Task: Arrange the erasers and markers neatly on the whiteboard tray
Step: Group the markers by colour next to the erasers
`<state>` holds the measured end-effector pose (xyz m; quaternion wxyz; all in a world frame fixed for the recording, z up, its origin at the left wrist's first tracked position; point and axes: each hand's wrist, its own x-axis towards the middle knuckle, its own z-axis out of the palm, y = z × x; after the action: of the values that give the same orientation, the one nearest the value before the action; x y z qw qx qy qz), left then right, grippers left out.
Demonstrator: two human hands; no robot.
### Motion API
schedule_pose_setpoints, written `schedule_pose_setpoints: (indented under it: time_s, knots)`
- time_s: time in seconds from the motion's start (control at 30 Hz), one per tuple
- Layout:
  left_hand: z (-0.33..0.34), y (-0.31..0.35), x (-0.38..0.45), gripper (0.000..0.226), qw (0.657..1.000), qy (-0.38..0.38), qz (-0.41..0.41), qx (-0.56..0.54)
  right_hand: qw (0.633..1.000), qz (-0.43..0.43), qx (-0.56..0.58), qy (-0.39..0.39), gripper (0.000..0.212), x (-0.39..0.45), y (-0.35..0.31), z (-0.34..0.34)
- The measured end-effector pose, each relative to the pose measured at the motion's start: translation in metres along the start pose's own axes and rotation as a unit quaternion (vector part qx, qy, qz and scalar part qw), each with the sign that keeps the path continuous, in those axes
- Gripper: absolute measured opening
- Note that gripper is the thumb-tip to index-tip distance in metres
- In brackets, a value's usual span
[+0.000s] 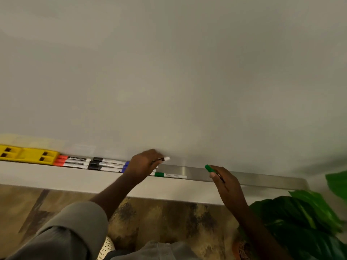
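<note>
- Two yellow erasers (28, 155) sit at the tray's (244, 178) left end.
- Markers (90, 163) lie right of them; exact count unclear.
- One green-capped marker (170, 175) lies alone on the tray.
- Left hand (143, 164) grips a white-tipped marker (163, 159).
- Right hand (224, 180) grips a green marker (209, 168).

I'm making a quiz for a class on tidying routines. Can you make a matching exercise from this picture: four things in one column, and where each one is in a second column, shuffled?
Things:
1. yellow eraser
2. green-capped marker
3. white-ended marker
4. green marker cap

Places:
A. pinched in the right hand
B. lying alone on the tray, between the two hands
C. at the far left end of the tray
D. held in the left hand, above the tray

Pairs: 1-C, 2-B, 3-D, 4-A
</note>
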<state>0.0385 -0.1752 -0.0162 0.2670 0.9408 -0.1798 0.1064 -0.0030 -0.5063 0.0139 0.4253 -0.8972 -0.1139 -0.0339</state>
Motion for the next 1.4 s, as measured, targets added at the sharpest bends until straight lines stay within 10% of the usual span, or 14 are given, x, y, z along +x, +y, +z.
schedule_pose_setpoints:
  time_s: [0.27, 0.73, 1.1, 1.4]
  knots:
    - [0.055, 0.052, 0.037, 0.020, 0.966, -0.126, 0.185, 0.131, 0.990, 0.095, -0.043, 0.093, 0.029, -0.050, 0.024, -0.034]
    - [0.068, 0.034, 0.038, 0.027, 0.919, -0.254, 0.140, 0.266, 0.982, 0.144, -0.076, 0.096, 0.018, -0.065, 0.042, -0.040]
    - [0.048, 0.009, 0.000, 0.026, 0.977, -0.136, 0.106, 0.122, 0.982, -0.012, -0.188, -0.001, 0.037, 0.009, 0.015, 0.008]
    - [-0.004, -0.025, -0.048, 0.023, 0.992, -0.030, 0.007, 0.121, 0.899, -0.190, -0.372, -0.128, 0.033, 0.058, -0.006, 0.088]
